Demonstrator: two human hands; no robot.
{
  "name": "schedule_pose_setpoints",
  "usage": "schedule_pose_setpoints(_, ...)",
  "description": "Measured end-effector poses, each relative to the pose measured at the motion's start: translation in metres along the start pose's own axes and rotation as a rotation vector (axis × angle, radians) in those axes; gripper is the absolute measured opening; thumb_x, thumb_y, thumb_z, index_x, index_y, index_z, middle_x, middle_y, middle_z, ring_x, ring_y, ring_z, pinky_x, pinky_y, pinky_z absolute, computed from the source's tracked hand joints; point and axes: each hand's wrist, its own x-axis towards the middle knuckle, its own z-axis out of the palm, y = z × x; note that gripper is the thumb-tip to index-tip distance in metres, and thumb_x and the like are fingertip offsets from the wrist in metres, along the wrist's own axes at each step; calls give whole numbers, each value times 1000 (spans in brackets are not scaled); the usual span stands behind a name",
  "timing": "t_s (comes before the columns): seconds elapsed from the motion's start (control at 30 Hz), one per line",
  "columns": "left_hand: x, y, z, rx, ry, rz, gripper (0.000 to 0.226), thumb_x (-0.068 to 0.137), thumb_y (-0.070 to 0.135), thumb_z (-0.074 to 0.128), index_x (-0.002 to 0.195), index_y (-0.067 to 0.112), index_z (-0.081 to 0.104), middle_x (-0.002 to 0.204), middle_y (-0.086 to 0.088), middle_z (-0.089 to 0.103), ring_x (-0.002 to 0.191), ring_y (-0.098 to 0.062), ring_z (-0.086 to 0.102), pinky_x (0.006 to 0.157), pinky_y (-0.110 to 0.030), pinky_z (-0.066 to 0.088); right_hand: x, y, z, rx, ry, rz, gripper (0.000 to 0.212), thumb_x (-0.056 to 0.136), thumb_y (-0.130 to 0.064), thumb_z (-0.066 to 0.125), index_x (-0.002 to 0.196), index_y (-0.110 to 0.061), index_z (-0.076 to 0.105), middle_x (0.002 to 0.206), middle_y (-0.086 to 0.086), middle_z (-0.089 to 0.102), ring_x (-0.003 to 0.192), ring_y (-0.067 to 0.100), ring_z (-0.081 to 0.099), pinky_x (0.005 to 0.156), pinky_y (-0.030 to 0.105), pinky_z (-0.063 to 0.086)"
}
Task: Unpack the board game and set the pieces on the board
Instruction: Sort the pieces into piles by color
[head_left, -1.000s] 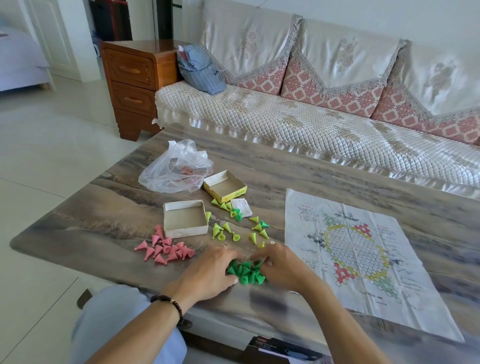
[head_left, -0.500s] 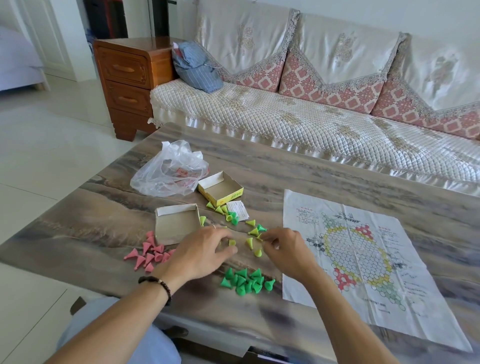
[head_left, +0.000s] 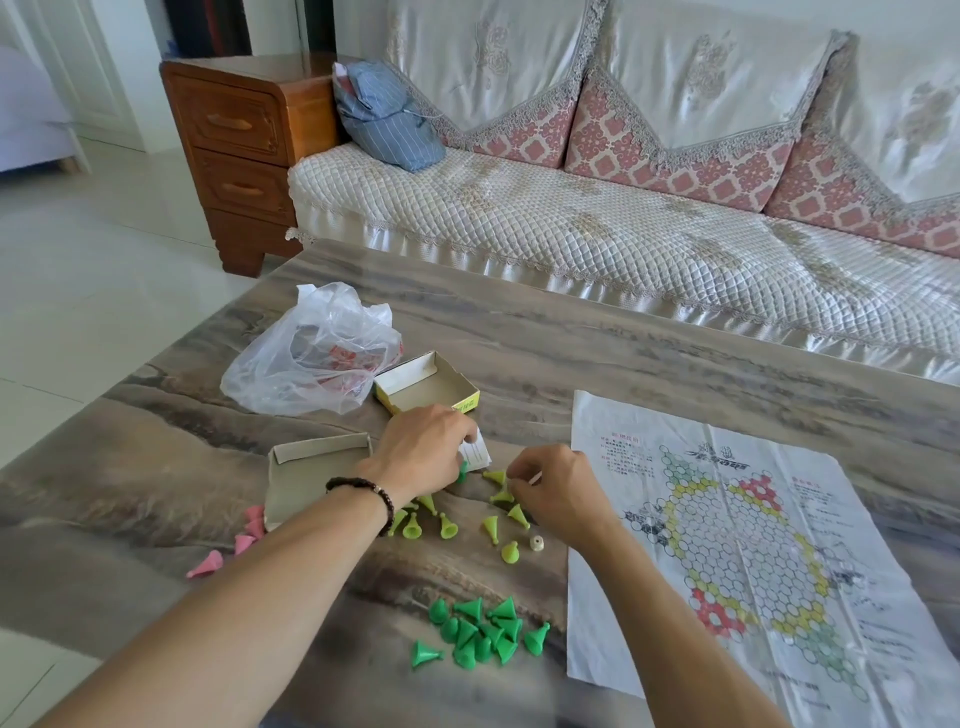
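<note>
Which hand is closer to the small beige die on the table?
The right hand, just above and right of the die. The left hand is farther off, up to its left.

From my remote view, no text resolves well enough to read. The paper game board (head_left: 737, 525) carries red printed blocks of small characters at its upper left and right margins and a dark title above the hexagonal grid, all too blurred to make out. The plastic bag (head_left: 311, 353) shows red print, and the small yellow box (head_left: 426, 382) and white slip (head_left: 475, 452) show marks, likewise illegible.
</note>
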Motion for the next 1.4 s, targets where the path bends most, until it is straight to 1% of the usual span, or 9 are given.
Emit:
schedule_pose_setpoints(0.17,5,-2,8,7,12,-4,32,86,14,61,114,30,64,109,3,68,101,-21,62,75,-32,49,2,1,-4,-14,-93,-16,29,82,-6,49,93,-17,73,88,1,71,79,14,64,65,18,45)
schedule_pose_setpoints(0.27,5,-2,10,-5,62,6,32,85,11,60,112,29,65,99,4,70,95,-21,63,69,-31,47,3,1,-4,-76,-135,-65,37,79,-2,48,103,-17,72,99,3,69,91,17,63,74,21,48)
schedule_pose_setpoints(0.47,-3,-3,4,-201,205,4,25,87,13,62,107,24,70,92,9,72,83,-16,66,69,-33,54,1,4,-3,-157,-113,-97,21,82,-12,57,100,-13,67,96,4,68,89,21,61,77,34,51)
schedule_pose_setpoints(0.63,-35,-10,-2,-361,243,-1,20,83,14,69,100,23,72,86,12,71,73,-7,65,68,-32,56,9,-12,0,-99,6,-132,26,81,-14,55,104,-20,68,98,0,71,90,21,64,77,36,53)
schedule_pose_setpoints(0.77,-69,-19,3,-409,274,-32,21,80,14,73,98,25,72,87,14,72,75,-6,66,69,-29,56,20,-36,17,-185,-87,-219,30,83,-16,52,104,-27,69,107,1,69,94,27,63,79,41,53)
schedule_pose_setpoints(1.0,-94,-24,5,-379,320,-1,16,80,14,73,91,25,69,83,14,69,69,-6,63,60,-29,53,32,-51,33,-360,-131,-229,20,86,-15,54,99,-18,70,101,9,65,87,32,63,70,36,51)
schedule_pose_setpoints(1.13,-97,-17,1,-391,309,28,18,79,11,71,91,24,68,81,13,67,66,-6,59,60,-26,52,29,-54,32,-388,-85,-267,18,85,-21,53,95,-18,68,96,5,63,83,30,62,63,33,47)
schedule_pose_setpoints(1.27,-109,-11,3,-404,228,38,17,84,14,69,99,22,71,89,11,70,61,3,49,66,-18,45,11,-53,20,-194,-22,-249,18,79,-21,56,89,-24,71,88,-2,67,79,22,60,67,34,50)
schedule_pose_setpoints(1.4,-117,6,4,-413,121,65,20,89,18,64,106,23,71,99,9,71,81,-7,60,76,-17,43,-28,-43,4,-53,-7,-253,16,79,-18,63,90,-21,74,85,-7,68,73,10,58,69,29,49)
